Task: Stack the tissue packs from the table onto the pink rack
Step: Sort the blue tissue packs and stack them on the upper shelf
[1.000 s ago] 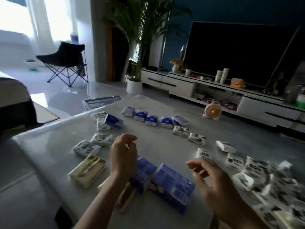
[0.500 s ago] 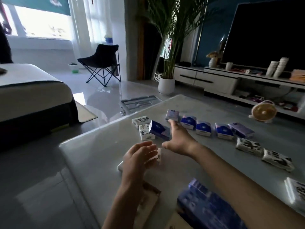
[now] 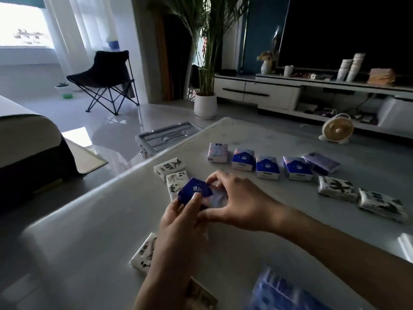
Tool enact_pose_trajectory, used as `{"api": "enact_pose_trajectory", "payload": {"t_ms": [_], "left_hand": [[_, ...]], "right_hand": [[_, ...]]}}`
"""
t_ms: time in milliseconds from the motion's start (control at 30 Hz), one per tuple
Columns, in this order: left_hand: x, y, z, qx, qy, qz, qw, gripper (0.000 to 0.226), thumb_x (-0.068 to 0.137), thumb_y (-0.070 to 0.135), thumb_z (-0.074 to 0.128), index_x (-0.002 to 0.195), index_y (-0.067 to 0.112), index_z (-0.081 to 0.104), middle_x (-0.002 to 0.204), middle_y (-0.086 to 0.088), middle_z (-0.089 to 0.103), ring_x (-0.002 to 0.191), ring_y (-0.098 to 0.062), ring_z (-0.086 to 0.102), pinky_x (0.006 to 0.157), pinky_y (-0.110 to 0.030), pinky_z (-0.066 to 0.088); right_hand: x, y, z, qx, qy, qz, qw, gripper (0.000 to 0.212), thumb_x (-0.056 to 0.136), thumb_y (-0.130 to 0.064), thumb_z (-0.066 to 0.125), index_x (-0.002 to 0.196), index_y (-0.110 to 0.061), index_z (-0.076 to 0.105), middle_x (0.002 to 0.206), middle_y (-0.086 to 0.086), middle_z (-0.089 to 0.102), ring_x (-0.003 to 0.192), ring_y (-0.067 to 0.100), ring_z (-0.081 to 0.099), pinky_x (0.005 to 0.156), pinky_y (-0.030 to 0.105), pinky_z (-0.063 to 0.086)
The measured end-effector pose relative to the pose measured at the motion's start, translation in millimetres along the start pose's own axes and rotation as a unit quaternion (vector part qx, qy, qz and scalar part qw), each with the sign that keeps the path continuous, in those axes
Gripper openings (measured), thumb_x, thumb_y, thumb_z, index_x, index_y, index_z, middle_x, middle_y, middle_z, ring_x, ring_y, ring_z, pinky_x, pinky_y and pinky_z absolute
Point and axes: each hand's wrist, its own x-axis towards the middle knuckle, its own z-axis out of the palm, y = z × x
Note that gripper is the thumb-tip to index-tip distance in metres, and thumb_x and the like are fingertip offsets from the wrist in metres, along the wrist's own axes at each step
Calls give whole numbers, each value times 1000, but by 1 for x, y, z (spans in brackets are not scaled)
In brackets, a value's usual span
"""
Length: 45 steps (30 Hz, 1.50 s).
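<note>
A dark blue tissue pack (image 3: 194, 191) is held tilted just above the grey table (image 3: 89, 242), near its far left corner. My left hand (image 3: 181, 217) grips its near end, thumb on top. My right hand (image 3: 237, 201) curls around its right side from behind. Two white patterned packs (image 3: 170, 168) (image 3: 177, 180) lie just beyond it. A row of several blue and lilac packs (image 3: 267, 167) runs to the right. Another white pack (image 3: 144, 256) lies under my left wrist. No pink rack is in view.
Two white packs with dark print (image 3: 338, 188) (image 3: 381, 204) lie at the right. A large blue pack (image 3: 283, 291) sits blurred at the bottom edge. On the floor beyond the table are a grey tray (image 3: 166, 136), a potted palm (image 3: 205, 105) and a small fan (image 3: 337, 129).
My view has swung left. Both hands reached to the far left corner of the table and closed on the dark blue pack, lifting it off the white one.
</note>
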Motion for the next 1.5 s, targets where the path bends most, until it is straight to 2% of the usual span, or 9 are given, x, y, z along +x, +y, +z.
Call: {"api": "enact_pose_trajectory", "payload": {"t_ms": [100, 233, 333, 467, 700, 867, 1133, 1267, 1500], "left_hand": [[-2, -12, -1, 43, -14, 16, 999, 40, 72, 18, 58, 111, 6, 57, 82, -14, 71, 67, -21, 68, 58, -31, 51], [4, -14, -3, 11, -2, -22, 1000, 27, 88, 0, 46, 112, 6, 57, 93, -21, 69, 80, -32, 67, 60, -41, 58], [8, -10, -2, -13, 4, -40, 999, 27, 89, -6, 39, 104, 6, 58, 85, -21, 70, 84, -40, 62, 61, -47, 55], [8, -6, 1, -36, -28, -63, 997, 28, 90, -7, 35, 103, 5, 57, 76, -20, 70, 71, -40, 64, 51, -48, 53], [1, -10, 5, 6, -47, -46, 998, 39, 87, 0, 44, 123, 9, 54, 90, -17, 71, 73, -30, 69, 63, -44, 56], [-4, -4, 11, 2, -31, -45, 998, 48, 90, 0, 44, 130, 25, 48, 81, -11, 69, 58, -25, 68, 45, -37, 55], [-38, -5, 35, 118, -122, -16, 985, 97, 50, -3, 71, 136, 24, 35, 87, -14, 72, 83, -29, 69, 70, -33, 57], [-70, -13, 52, 189, -195, -23, 962, 95, 57, -16, 71, 135, 23, 36, 103, -19, 64, 90, -30, 66, 66, -30, 57], [-161, -30, 95, 253, -311, 0, 916, 108, 9, 34, 92, 110, 23, 55, 94, 0, 71, 85, -16, 69, 60, -20, 53]], "right_hand": [[-23, 0, -3, -24, -20, -19, 999, 64, 77, -49, 66, 131, -28, 39, 123, -8, 50, 102, 1, 49, 82, 11, 44], [-12, 33, -29, 74, -37, 66, 994, 67, 76, -55, 58, 137, -37, 35, 126, -9, 44, 102, 0, 49, 79, 14, 46], [15, 85, -39, -145, 98, 147, 973, 69, 88, -44, 55, 145, -22, 24, 148, 4, 28, 133, 20, 31, 105, 31, 30], [40, 120, -35, -235, 50, 186, 953, 71, 94, -46, 41, 149, -19, 5, 157, 5, 1, 144, 21, 1, 115, 34, 5], [9, 94, -40, -250, 18, 128, 960, 67, 86, -51, 52, 143, -25, 30, 146, -1, 33, 132, 19, 27, 107, 33, 28], [-49, 83, -39, -161, -37, 129, 978, 68, 78, -49, 62, 138, -41, 32, 132, -6, 30, 127, 14, 21, 106, 30, 28], [-116, 60, -58, 1, 83, 119, 989, 88, 59, -46, 81, 134, -39, 34, 127, -10, 44, 118, 4, 44, 92, 10, 41], [-177, 27, -86, 17, 129, 72, 989, 87, 59, -36, 86, 130, -42, 36, 125, -21, 45, 105, -20, 41, 75, -7, 31], [-315, -18, -131, 35, 167, 88, 981, 75, 58, -35, 86, 115, -54, 40, 116, -36, 47, 104, -25, 41, 74, -3, 36]]}}
